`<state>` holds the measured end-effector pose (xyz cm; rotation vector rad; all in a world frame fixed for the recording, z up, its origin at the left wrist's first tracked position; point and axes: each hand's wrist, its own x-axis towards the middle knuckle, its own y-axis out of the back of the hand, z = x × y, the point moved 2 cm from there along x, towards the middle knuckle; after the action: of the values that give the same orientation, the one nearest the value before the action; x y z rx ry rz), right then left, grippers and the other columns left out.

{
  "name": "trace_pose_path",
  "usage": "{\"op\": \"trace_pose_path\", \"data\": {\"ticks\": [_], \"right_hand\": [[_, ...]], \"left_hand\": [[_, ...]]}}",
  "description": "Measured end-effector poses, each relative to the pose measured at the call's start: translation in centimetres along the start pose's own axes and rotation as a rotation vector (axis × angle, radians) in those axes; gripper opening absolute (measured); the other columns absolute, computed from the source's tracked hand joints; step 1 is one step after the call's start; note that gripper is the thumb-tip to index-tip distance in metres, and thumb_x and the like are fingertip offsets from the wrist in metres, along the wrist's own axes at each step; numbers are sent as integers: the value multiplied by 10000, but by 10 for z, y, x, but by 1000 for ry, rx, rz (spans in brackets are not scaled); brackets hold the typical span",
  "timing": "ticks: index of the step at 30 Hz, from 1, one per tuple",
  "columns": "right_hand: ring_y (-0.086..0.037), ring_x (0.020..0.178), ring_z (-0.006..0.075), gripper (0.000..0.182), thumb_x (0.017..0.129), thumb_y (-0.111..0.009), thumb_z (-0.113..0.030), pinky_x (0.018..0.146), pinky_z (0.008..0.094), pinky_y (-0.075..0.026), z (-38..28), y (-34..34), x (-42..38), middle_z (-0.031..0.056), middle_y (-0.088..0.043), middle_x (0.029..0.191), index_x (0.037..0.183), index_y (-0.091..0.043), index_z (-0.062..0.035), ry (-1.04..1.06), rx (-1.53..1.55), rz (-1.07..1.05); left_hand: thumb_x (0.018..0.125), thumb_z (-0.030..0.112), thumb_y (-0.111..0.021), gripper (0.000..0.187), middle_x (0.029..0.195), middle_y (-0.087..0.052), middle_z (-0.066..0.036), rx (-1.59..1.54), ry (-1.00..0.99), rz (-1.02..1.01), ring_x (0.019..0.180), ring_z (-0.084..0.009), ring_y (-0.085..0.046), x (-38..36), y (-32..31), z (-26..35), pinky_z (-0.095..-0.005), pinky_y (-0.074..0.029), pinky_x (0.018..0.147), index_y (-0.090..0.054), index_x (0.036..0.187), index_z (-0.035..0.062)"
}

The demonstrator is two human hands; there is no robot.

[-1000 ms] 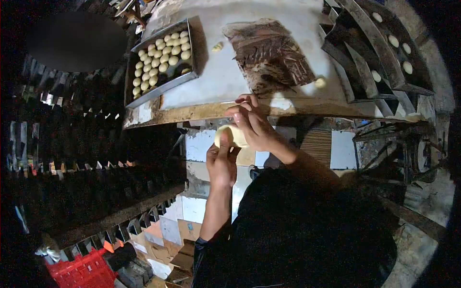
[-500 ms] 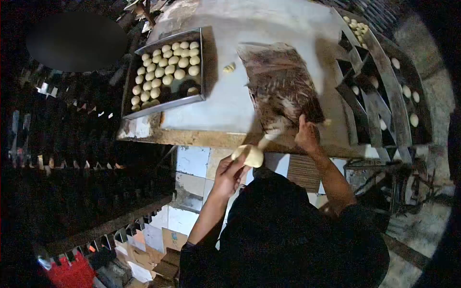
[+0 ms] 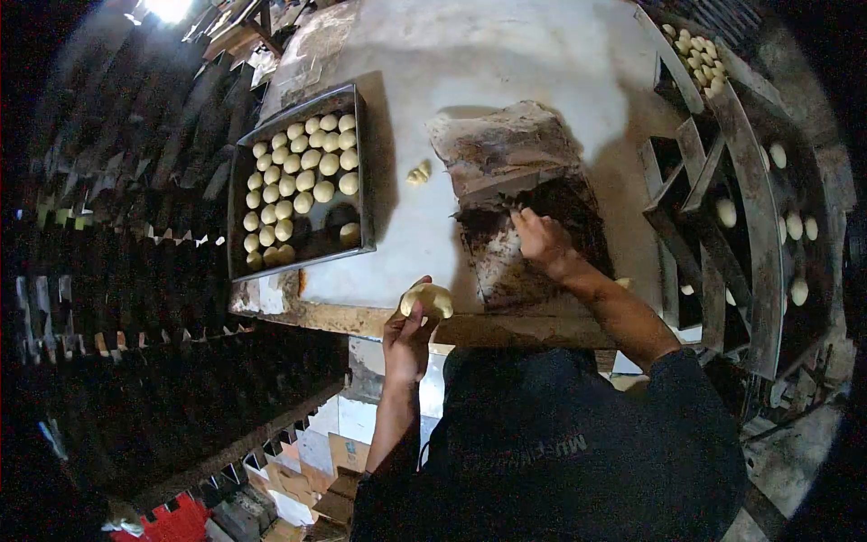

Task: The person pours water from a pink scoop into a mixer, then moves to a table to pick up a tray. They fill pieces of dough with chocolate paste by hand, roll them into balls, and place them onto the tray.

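Note:
My left hand (image 3: 408, 343) holds a flattened piece of pale dough (image 3: 428, 301) by its side, just off the table's front edge. My right hand (image 3: 544, 242) is closed with its fingertips down on a dark brown, sticky-looking mass (image 3: 555, 212) spread over a crumpled sheet (image 3: 506, 135). What the right fingers grip, if anything, is hidden. To the left stands a metal tray (image 3: 365, 172) with rows of round dough balls (image 3: 308, 159) and a gap near its front right corner. A small dough scrap (image 3: 418, 172) lies between tray and sheet.
The pale worktop (image 3: 397, 217) has a worn front edge (image 3: 361, 318). Stacked dark metal trays (image 3: 754, 226) at the right hold several dough pieces (image 3: 725, 213), with more heaped in a far tray. Dark racks (image 3: 117, 244) fill the left side.
My left hand has moved left and slightly down with the dough. My right hand has shifted left onto the brown mass. The camera view has turned a little.

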<state>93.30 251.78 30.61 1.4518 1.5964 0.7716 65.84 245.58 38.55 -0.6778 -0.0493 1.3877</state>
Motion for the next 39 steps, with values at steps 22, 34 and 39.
{"op": "trace_pose_path", "data": {"ticks": [22,34,39], "right_hand": [[-603,885,296,415,773,-664,-187,713,343,-510,13,-33,-112,163,-572,989,1156,-619,-35,217,-150,396],[-612,888,290,309,767,-708,-114,750,331,-513,-211,46,-154,169,-548,1129,1017,-618,45,399,461,632],[-647,849,235,257,666,-769,13,702,325,-545,-264,45,-206,143,-642,964,912,-696,28,889,541,768]], "left_hand": [[976,272,-431,424,1120,-597,-83,-331,145,-259,925,-135,-594,50,-20,-50,-178,-428,563,-460,1324,32],[914,198,-513,740,1441,-199,-295,1080,-825,-120,1300,-401,-304,-69,-27,7,-455,-200,1091,-61,1433,-74],[860,397,-658,829,1352,-447,-142,-11,-634,-213,1219,-225,-456,-138,19,42,-357,-343,1039,-248,1432,-39]]}}
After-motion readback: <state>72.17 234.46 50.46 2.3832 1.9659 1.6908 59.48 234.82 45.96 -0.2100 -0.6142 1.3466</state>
